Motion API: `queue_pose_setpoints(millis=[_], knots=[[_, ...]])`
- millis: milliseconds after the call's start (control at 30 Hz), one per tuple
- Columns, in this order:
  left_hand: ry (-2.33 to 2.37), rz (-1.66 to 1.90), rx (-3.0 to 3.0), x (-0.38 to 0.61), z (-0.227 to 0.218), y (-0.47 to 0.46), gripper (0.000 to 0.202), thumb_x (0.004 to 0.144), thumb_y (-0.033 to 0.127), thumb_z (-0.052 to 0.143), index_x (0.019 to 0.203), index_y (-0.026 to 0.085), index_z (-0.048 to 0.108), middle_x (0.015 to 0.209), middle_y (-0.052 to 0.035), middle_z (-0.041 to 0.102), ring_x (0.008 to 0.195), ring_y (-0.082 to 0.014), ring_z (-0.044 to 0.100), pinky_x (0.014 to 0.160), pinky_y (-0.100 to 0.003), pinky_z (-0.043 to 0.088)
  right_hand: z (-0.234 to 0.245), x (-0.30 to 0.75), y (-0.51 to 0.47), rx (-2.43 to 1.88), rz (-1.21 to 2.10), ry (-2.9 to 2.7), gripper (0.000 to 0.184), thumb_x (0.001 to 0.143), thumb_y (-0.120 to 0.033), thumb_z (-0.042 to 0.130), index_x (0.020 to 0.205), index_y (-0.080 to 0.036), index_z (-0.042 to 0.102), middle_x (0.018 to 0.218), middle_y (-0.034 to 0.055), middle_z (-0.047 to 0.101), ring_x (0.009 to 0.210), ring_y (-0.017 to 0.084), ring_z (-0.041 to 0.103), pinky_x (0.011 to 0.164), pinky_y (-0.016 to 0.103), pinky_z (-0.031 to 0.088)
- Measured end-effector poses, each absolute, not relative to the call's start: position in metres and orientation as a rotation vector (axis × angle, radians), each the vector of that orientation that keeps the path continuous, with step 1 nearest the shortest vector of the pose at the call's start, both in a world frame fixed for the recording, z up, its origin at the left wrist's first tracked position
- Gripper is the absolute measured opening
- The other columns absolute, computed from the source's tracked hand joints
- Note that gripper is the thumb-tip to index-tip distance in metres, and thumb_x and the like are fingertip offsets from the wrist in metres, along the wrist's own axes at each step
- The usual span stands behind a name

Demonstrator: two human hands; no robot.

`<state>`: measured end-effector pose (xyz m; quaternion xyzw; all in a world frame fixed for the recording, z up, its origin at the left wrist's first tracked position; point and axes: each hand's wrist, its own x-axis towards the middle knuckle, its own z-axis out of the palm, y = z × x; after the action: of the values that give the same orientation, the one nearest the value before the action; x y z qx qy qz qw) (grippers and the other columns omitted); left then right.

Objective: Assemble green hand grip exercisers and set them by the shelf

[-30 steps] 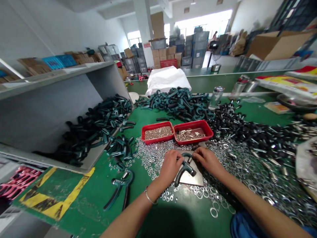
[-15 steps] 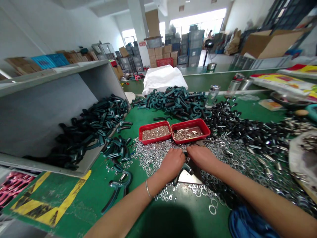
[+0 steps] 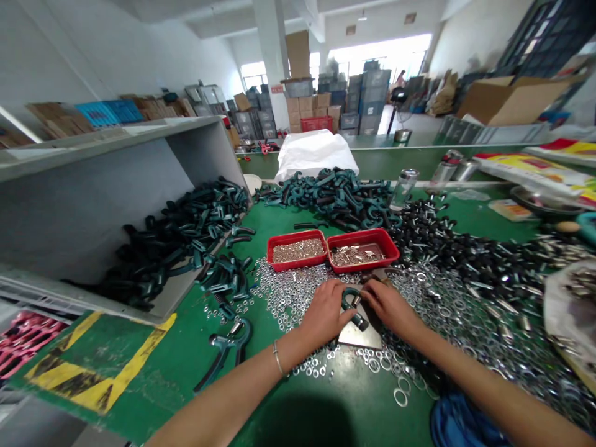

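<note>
Left hand (image 3: 326, 315) and right hand (image 3: 390, 308) both curled closed on a teal hand grip (image 3: 352, 308), held just over a steel plate (image 3: 359, 337) on the green table (image 3: 139, 397), loose washers (image 3: 288, 292) around, red trays (image 3: 298, 251) just beyond.

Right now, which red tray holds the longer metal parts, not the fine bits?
The right-hand red tray: its silvery pieces are visibly elongated and lie jumbled, while the left red tray beside it holds a heap of much smaller, granular-looking pieces.

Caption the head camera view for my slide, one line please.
Left hand and right hand hold a teal plastic hand grip above a flat metal plate amid scattered silver metal washers.
</note>
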<state>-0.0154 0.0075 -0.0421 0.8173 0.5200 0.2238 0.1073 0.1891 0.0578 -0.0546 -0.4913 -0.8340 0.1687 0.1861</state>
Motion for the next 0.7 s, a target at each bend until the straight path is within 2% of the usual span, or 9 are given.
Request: queue_pose_setpoints(millis=[167, 300, 433, 600, 700], knots=[[1.692, 0.581, 2.23, 0.01, -0.051, 0.037, 0.041, 0.077, 0.04, 0.072, 0.106, 0.016, 0.059, 0.109, -0.0104, 0.057, 0.11, -0.0288, 0.051, 0.099, -0.045, 0.041, -0.057, 0.188, 0.061, -1.338, 0.868, -1.938, 0.021, 0.095, -0.037, 0.047, 0.085, -0.022, 0.057, 0.076, 0.0005, 0.064, 0.069, 0.018, 0.06, 0.067, 0.029, 0.045], [1.741, 0.593, 2.224, 0.018, -0.06, 0.041, 0.026, 0.08, 0.032, 0.066, 0.099, 0.014, 0.061, 0.104, -0.0107, 0.057, 0.107, -0.0278, 0.05, 0.099, -0.043, 0.041, -0.062, 0.185, 0.066, -1.362, 0.869, -2.0, 0.025, 0.095, -0.039, 0.047, 0.083, -0.021, 0.058, 0.075, 0.0002, 0.064, 0.07, 0.018, 0.059, 0.066, 0.028, 0.044], [1.737, 0.617, 2.245, 0.018, -0.062, 0.038, 0.027, 0.081, 0.033, 0.064, 0.1, 0.014, 0.06, 0.105, -0.0109, 0.056, 0.107, -0.0281, 0.049, 0.099, -0.043, 0.041, -0.065, 0.183, 0.064, -1.396, 0.662, -2.138, 0.025, 0.097, -0.036, 0.043, 0.085, -0.02, 0.057, 0.08, 0.0027, 0.064, 0.075, 0.019, 0.059, 0.07, 0.03, 0.044], [1.734, 0.631, 2.236, 0.016, -0.06, 0.035, 0.023, 0.082, 0.029, 0.064, 0.1, 0.015, 0.061, 0.105, -0.0098, 0.056, 0.107, -0.0265, 0.049, 0.099, -0.041, 0.041, -0.055, 0.178, 0.06, -1.312, 0.162, -2.568, 0.019, 0.098, -0.02, 0.039, 0.091, -0.019, 0.056, 0.093, 0.0088, 0.063, 0.09, 0.022, 0.059, 0.079, 0.031, 0.043], [1.769, 0.657, 2.193, 0.017, -0.061, 0.032, 0.026, 0.083, 0.034, 0.065, 0.102, 0.017, 0.063, 0.103, -0.009, 0.056, 0.105, -0.0267, 0.049, 0.098, -0.043, 0.04, -0.043, 0.185, 0.056, -1.318, 0.051, -2.644, 0.014, 0.099, -0.022, 0.043, 0.103, -0.018, 0.056, 0.103, 0.0096, 0.063, 0.097, 0.023, 0.059, 0.081, 0.031, 0.045]])
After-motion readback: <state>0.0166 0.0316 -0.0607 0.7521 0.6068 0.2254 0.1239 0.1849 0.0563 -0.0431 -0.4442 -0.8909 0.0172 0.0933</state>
